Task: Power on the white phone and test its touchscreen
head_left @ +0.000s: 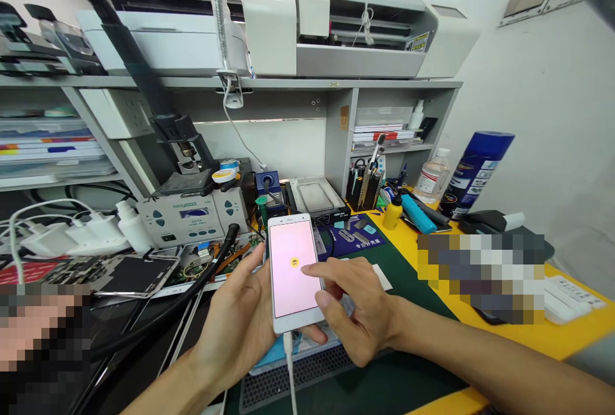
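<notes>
the thin white near cable (291,369) wants slack so the curled left hand (240,316), cradling the white rectangular phone (292,296), can steady it under the empty, half-open right hand (361,305).

Before me the left grip (250,312) holds up a white phone (283,324), a cable (290,364) running from its bottom end, while the right grip (360,306) points an index finger (318,269) at the pink screen (287,293). Off to the right, a yellow bottle (393,214) and a blue can (475,175) stand on the worktop (523,340).
</notes>
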Demonstrator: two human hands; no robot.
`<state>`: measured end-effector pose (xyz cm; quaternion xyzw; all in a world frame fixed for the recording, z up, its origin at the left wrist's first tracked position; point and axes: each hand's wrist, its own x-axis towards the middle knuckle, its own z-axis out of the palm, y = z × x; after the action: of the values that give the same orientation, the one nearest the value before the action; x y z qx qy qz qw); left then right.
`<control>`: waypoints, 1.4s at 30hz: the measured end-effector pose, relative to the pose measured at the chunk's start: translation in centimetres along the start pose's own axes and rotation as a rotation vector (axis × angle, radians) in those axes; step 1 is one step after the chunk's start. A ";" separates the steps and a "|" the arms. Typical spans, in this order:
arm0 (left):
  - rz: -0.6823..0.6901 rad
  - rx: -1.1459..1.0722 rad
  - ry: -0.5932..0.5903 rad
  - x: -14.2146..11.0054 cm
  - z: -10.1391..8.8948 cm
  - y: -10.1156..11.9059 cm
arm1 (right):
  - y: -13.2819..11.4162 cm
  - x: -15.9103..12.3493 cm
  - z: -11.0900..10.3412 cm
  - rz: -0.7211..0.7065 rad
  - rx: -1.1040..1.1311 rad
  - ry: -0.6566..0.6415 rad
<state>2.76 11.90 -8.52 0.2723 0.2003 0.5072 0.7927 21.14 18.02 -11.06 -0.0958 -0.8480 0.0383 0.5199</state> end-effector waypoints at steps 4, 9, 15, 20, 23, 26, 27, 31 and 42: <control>-0.005 0.025 0.010 0.1 0.4 0.0 | -0.1 0.2 0.0 -0.001 -0.004 0.011; 0.006 0.040 0.019 0.0 0.5 0.0 | 0.0 0.1 0.1 0.004 0.006 0.020; 0.021 0.051 0.026 0.0 0.6 -0.1 | 0.1 0.1 0.2 -0.020 -0.009 0.041; 0.042 0.083 0.053 0.1 0.7 -0.2 | 0.3 0.2 0.2 -0.040 0.003 0.060; 0.070 0.090 0.014 0.2 0.6 -0.2 | 0.3 0.2 0.1 -0.049 0.023 0.066; 0.064 0.078 -0.034 0.3 0.4 -0.3 | 0.1 0.2 -0.1 -0.026 0.008 0.062; 0.058 0.072 -0.052 0.3 0.3 -0.3 | 0.1 0.2 -0.2 -0.012 0.001 0.059; 0.054 0.070 -0.109 0.3 -0.3 -0.3 | 0.0 0.3 -0.4 -0.011 -0.013 0.062; 0.072 0.058 -0.111 0.2 -1.1 -0.3 | 0.2 0.4 -0.3 -0.018 -0.004 0.011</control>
<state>2.40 12.23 -9.57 0.3301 0.1607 0.5134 0.7756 21.24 18.31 -10.61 -0.0894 -0.8461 0.0316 0.5245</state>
